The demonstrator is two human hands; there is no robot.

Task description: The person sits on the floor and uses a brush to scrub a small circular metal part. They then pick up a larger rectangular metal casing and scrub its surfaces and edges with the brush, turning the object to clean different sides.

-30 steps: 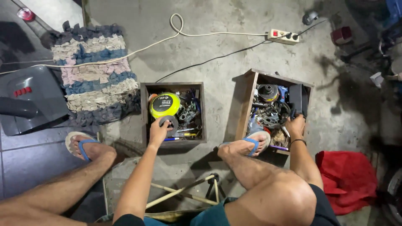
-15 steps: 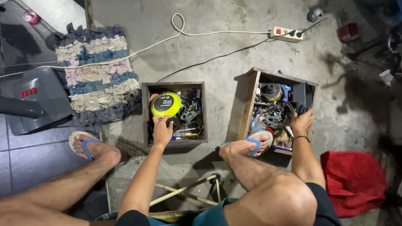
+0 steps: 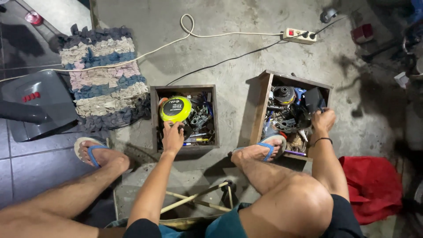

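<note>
Two wooden boxes full of tools and metal parts stand on the concrete floor before me. My left hand (image 3: 172, 135) reaches into the left box (image 3: 153, 115), fingers touching the clutter just below a round yellow-green disc (image 3: 175, 109); whether it grips anything is hidden. My right hand (image 3: 323, 120) is inside the right box (image 3: 259, 105), fingers curled among dark metal parts beside a black boxy piece (image 3: 314, 99). I cannot see what it holds. My right foot in a blue flip-flop (image 3: 269, 148) rests on that box's front edge.
A striped rag rug (image 3: 105, 83) lies to the left, with a grey plastic machine (image 3: 37, 103) beside it. A white power strip (image 3: 300, 35) and cords cross the floor at the back. A red cloth (image 3: 373, 185) lies at right. Wooden sticks (image 3: 196, 199) lie under my legs.
The view has shifted slightly. My right hand has moved a little deeper into the right box; my left hand stays by the yellow-green disc.
</note>
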